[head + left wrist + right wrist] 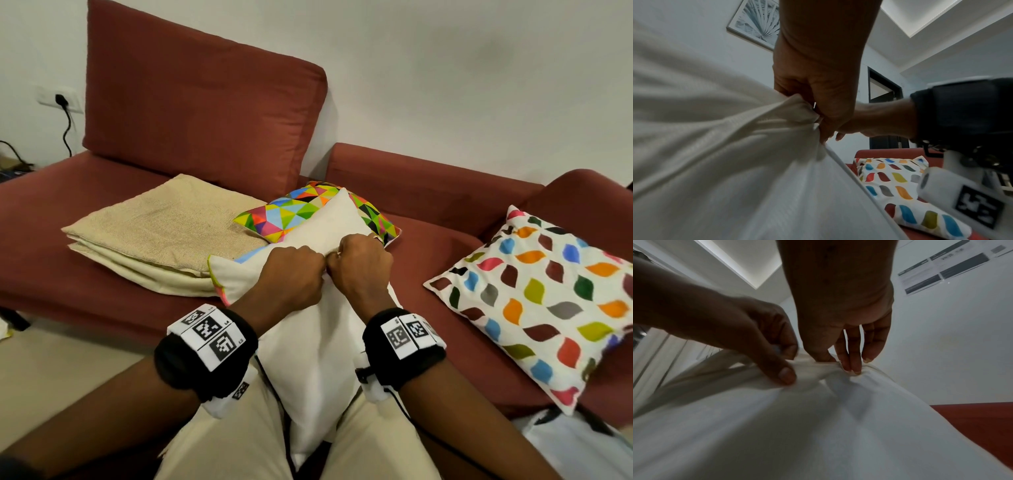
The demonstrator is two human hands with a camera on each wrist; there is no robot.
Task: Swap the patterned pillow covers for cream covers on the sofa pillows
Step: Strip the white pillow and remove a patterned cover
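Soft cream cover (318, 342), finely ribbed, bunched at the pillow's top.
Pinched tight by left hand (291, 274) and right hand (363, 265), knuckles touching.

- Left wristband (206, 337): square coded markers; tiny print beside them looks like "L4" and "L5", only just readable.
- Right wristband (405, 335): coded markers, no readable letters.
- Wall notices (945, 267): printed sheets, text too blurred to read.
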